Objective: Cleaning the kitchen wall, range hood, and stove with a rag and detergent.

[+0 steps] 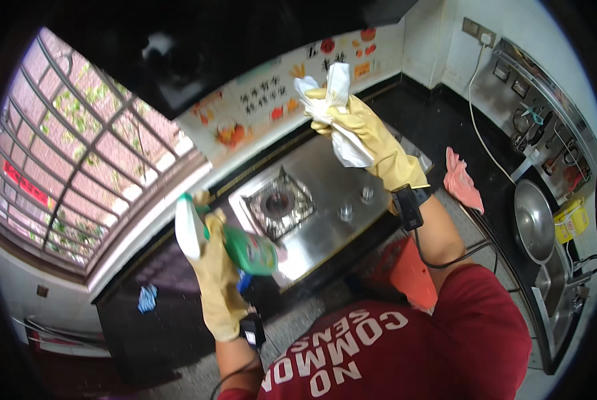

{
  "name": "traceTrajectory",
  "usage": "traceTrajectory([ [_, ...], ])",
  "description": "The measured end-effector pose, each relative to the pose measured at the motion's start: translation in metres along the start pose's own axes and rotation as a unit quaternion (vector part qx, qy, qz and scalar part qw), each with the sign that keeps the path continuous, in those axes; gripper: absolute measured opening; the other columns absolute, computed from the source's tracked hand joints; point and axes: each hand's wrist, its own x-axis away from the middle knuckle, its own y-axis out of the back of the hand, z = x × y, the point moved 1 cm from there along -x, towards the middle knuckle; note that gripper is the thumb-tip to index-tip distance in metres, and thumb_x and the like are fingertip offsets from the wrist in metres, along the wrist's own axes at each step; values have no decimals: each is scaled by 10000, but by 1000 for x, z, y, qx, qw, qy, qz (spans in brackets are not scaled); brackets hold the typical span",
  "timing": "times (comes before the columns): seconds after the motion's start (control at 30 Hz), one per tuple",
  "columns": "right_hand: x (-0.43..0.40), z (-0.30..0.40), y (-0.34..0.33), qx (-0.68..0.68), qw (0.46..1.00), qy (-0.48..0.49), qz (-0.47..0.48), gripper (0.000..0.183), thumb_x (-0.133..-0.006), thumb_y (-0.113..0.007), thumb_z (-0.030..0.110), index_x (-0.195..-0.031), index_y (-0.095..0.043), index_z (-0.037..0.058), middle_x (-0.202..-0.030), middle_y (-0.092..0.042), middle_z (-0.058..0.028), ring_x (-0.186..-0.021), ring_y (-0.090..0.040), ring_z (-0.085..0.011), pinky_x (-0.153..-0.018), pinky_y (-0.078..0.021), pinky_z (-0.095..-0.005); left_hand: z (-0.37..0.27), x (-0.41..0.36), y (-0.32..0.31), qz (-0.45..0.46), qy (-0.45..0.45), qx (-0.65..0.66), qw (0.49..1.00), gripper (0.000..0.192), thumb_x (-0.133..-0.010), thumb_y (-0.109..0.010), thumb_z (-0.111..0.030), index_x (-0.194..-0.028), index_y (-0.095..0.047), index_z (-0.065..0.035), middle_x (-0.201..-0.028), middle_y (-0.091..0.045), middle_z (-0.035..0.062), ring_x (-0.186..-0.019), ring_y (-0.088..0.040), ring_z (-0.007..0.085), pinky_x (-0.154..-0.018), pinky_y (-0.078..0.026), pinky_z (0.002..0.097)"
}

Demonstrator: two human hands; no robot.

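Both my hands wear yellow rubber gloves. My left hand [212, 255] is closed around the neck of a green spray bottle [253, 252] with a white and green trigger head [187, 227], tilted at the near left of the gas stove. In my right hand [341, 112] are crumpled white paper towels [348, 145], held up over the far right part of the stove. The stainless steel gas stove [323, 175] has a burner with a pan support [278, 205] at its left and two knobs [346, 212] near its front edge. My right arm and the towels hide part of its right side.
A range hood [173, 60] overhangs the back, beside a barred window [88, 150]. On the black counter lie a blue cloth [147, 298] at left and a pink cloth [463, 180] at right. A metal pan [534, 221] stands near the sink [553, 280]. Cables hang from my wrists.
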Motion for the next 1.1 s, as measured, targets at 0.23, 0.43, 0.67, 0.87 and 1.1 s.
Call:
traceTrajectory([
  [0.23, 109, -97, 29, 75, 957, -231, -160, 478, -940, -685, 175, -1351, -533, -17, -1186, -643, -106, -1005, -664, -192, -908, -556, -343, -1, 3, 29, -120, 47, -58, 990, 498, -967, -611, 57, -1448, -517, -31, -868, -563, -25, -734, -551, 50, -683, -486, 210],
  [0.43, 177, -204, 34, 196, 932, -291, -89, 384, -967, -668, 95, -1315, -562, -28, -1116, -665, -90, -1001, -664, -178, -887, -529, -317, 55, 14, 75, -107, -6, -144, 984, 503, -951, -640, 57, -1439, -539, -6, -1366, -623, 80, -888, -585, 48, -757, -468, 195],
  [0.67, 171, -187, -25, 426, 874, -226, 58, 548, -924, -730, 197, -1435, -549, 118, -1319, -582, -173, -1167, -587, -294, -997, -472, -363, 65, 65, 67, -43, 65, -202, 976, 506, -985, -581, 47, -1479, -479, 7, -1439, -581, 133, -1208, -598, 157, -1024, -467, 267],
  [0.87, 171, -185, -15, 528, 816, -232, -45, 394, -916, -687, 246, -1271, -634, 83, -1166, -665, -191, -1077, -634, -342, -911, -512, -422, 70, 84, 65, -18, 15, -243, 970, 491, -979, -569, 59, -1463, -494, 20, -1442, -577, 151, -1314, -553, 208, -1095, -426, 318],
  [1.1, 165, -178, -54, 695, 656, -286, 62, 287, -896, -659, 315, -874, -732, 39, -1007, -725, -164, -978, -678, -375, -866, -541, -481, 47, 98, 57, -25, 67, -223, 972, 459, -903, -599, 117, -1356, -574, 45, -1325, -655, 150, -1026, -680, 167, -946, -531, 306],
])
